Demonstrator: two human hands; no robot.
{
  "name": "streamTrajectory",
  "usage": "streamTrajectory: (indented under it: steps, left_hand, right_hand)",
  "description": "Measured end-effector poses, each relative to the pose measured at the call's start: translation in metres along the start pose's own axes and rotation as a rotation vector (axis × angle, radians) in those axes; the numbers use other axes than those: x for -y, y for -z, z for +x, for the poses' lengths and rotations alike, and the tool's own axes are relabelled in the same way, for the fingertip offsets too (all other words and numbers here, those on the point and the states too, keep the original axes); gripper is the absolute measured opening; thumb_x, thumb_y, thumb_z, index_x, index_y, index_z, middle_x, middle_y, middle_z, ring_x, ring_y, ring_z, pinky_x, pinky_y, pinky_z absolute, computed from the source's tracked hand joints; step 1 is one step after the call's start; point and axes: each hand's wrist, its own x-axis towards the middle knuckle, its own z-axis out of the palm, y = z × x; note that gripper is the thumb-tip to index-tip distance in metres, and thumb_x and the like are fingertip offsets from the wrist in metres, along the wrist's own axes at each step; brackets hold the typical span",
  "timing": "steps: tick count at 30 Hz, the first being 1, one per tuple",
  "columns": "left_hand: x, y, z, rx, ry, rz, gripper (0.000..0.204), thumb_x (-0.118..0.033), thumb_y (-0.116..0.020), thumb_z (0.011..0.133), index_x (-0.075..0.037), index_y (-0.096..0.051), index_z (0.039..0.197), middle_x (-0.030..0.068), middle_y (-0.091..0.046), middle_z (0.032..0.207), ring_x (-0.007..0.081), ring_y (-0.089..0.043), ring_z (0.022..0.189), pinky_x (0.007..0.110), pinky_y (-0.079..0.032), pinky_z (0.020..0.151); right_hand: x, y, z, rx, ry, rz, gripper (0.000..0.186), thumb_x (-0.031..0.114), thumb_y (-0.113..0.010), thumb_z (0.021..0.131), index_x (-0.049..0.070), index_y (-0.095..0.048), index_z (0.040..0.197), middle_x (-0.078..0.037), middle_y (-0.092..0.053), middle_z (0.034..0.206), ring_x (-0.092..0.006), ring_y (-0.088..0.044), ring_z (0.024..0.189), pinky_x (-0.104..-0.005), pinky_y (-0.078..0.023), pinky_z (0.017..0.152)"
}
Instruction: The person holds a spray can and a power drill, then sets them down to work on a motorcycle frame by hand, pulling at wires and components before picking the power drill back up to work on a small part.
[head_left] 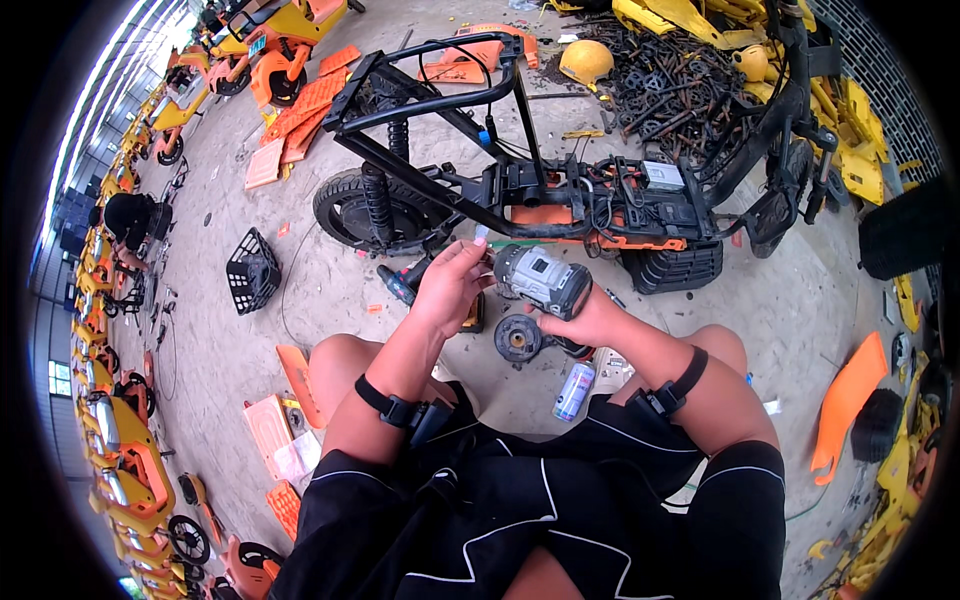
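My right hand is wrapped round the handle of a grey and black cordless drill, whose front end points left. At that front end my left hand is closed, thumb and fingers pinched together. What it pinches is too small to tell; a pale bit shows at the fingertips. Just beyond both hands stands a stripped black scooter frame with its rear wheel at the left and bare wiring and a battery area in the middle.
Between my knees lie a round dark part and a spray can. A second power tool rests left of my left hand. Further off are a black basket, orange panels, a yellow helmet, a heap of metal parts and a crouching person.
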Motion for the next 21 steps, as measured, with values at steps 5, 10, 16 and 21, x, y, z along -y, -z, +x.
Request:
streamTrajectory:
  steps: [5,10,16,21]
  left_hand:
    - [0.0016,0.0032,0.0011,0.010,-0.005,0.007,0.019,-0.030,-0.065,0.101,-0.012,-0.061,0.096,-0.0008,-0.060,0.094,0.0119,-0.056,0.088,0.034,-0.046,0.084]
    - [0.0012,-0.0002,0.0008,-0.006,-0.005,0.022,0.020,-0.030,-0.065,0.101,-0.012,-0.061,0.095,-0.0005,-0.060,0.093,0.0120,-0.056,0.087,0.033,-0.046,0.083]
    - [0.0019,0.0002,0.0015,-0.003,-0.009,0.029,0.021,-0.031,-0.065,0.101,-0.012,-0.060,0.094,-0.0007,-0.059,0.093,0.0118,-0.055,0.087,0.033,-0.046,0.083]
    - [0.0007,-0.0021,0.0004,-0.013,-0.009,0.035,0.021,-0.031,-0.065,0.101,-0.012,-0.060,0.094,-0.0012,-0.059,0.092,0.0114,-0.055,0.086,0.033,-0.045,0.083]
  right_hand:
    - [0.0054,-0.0002,-0.0008,0.001,-0.003,-0.017,0.035,0.007,-0.072,0.077,0.003,-0.069,0.112,-0.005,-0.075,0.100,-0.0161,-0.071,0.094,-0.0330,-0.055,0.089]
    - [0.0040,0.0000,-0.0004,-0.003,-0.021,-0.037,0.034,0.008,-0.073,0.076,0.004,-0.070,0.110,-0.005,-0.075,0.099,-0.0164,-0.071,0.093,-0.0331,-0.056,0.088]
    - [0.0006,-0.0007,-0.0001,-0.013,-0.002,-0.036,0.032,0.009,-0.073,0.076,0.004,-0.070,0.108,-0.006,-0.075,0.098,-0.0169,-0.071,0.092,-0.0333,-0.056,0.087]
    - [0.0030,0.0002,0.0002,-0.008,0.031,-0.066,0.032,0.009,-0.072,0.076,0.004,-0.070,0.107,-0.006,-0.075,0.097,-0.0183,-0.071,0.091,-0.0340,-0.056,0.087]
